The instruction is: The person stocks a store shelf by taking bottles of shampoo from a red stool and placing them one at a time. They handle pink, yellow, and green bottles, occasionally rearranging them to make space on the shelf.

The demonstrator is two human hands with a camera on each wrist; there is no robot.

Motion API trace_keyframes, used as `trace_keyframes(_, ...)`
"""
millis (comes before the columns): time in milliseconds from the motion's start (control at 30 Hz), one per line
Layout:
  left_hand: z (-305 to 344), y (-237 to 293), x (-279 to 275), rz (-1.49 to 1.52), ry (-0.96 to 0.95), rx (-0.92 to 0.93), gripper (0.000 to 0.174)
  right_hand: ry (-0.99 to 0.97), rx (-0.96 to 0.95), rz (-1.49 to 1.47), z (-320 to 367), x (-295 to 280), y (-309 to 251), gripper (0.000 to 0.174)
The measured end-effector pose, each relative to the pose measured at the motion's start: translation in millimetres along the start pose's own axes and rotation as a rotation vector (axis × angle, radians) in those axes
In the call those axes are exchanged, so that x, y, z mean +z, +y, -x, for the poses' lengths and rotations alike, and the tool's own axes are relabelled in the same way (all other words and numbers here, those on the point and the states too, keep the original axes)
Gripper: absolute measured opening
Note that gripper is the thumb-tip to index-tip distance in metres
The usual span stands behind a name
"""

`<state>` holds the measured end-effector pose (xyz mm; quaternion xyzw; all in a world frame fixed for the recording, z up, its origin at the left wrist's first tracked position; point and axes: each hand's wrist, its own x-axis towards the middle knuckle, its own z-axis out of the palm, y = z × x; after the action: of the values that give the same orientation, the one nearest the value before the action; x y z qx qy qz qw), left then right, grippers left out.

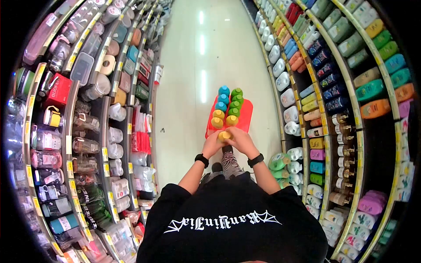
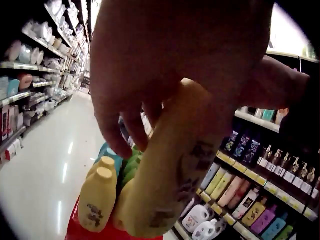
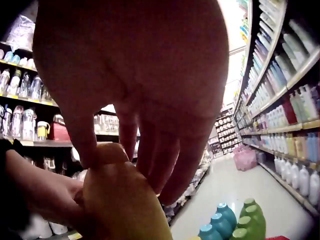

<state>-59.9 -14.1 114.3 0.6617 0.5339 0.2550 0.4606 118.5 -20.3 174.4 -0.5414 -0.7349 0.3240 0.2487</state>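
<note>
A yellow shampoo-like bottle [image 1: 225,136] stands upright between both hands, close in front of the body. The left hand [image 1: 212,144] grips it from the left side. At the cap, the right hand [image 1: 241,141] holds it, thumb and fingers on either side in the right wrist view. Just beyond, on a red flat-topped stand [image 1: 245,116], two rows of bottles face away. Blue bottles [image 1: 222,98] and yellow bottles [image 1: 216,122] form the left row; green bottles [image 1: 236,100] lead the right row, with a yellow bottle [image 1: 232,120] at its near end.
Shelves of cups and plastic containers [image 1: 83,68] line the aisle's left. Along the right run shelves of bottles [image 1: 370,90], with green and white jugs [image 1: 280,162] low beside the right arm. A pale glossy floor [image 1: 193,52] stretches ahead. A pink bag [image 3: 245,158] stands farther down the aisle.
</note>
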Motion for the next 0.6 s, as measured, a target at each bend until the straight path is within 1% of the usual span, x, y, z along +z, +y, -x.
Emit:
trace_keyframes(67, 12.0, 15.5, -9.7, 0.044, -0.014, 0.049, 0.052, 0.085, -0.067, -0.004, 13.1, -6.2, -18.2, 0.038)
trace_keyframes(167, 18.5, 23.7, -14.1, 0.220, 0.001, 0.181, 0.050, 0.210, -0.046, -0.026, 29.9, -11.6, -32.8, 0.041)
trace_keyframes(267, 31.4, 66.9, -23.4, 0.292, 0.014, 0.220, 0.049, 0.308, -0.022, -0.228, 49.2, -33.3, -62.5, 0.043)
trace_keyframes(300, 33.0, 75.1, -24.0, 0.330, -0.008, 0.234, 0.051, 0.314, 0.003, -0.268, 54.1, -38.2, -66.2, 0.042)
trace_keyframes(500, 43.4, 126.3, -21.6, 0.314, -0.010, 0.393, 0.054, 0.365, 0.052, -0.390, 92.6, -60.8, -68.9, 0.041)
trace_keyframes(600, 48.4, 151.8, -11.3, 0.385, -0.031, 0.390, 0.052, 0.424, 0.088, -0.438, 110.6, -65.9, -55.0, 0.042)
